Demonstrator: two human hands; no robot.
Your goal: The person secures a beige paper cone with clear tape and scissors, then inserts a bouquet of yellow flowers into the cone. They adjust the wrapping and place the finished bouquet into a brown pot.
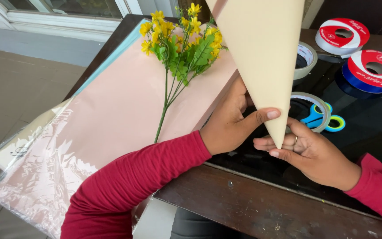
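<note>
Head view: your left hand [231,121] pinches the beige paper cone [261,57] near its tip, thumb across the front. Your right hand [308,150] lies half open, fingers touching the tip. Yellow flower sprig [180,48] at 10 o'clock, on pink paper [111,115].

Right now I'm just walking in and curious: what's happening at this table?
A person in red sleeves holds a beige paper cone point-down, left hand gripping its tip, right hand cupped beneath. A yellow artificial flower sprig lies on pink wrapping sheets. Blue-handled scissors and red-and-white ribbon spools sit nearby.
</note>
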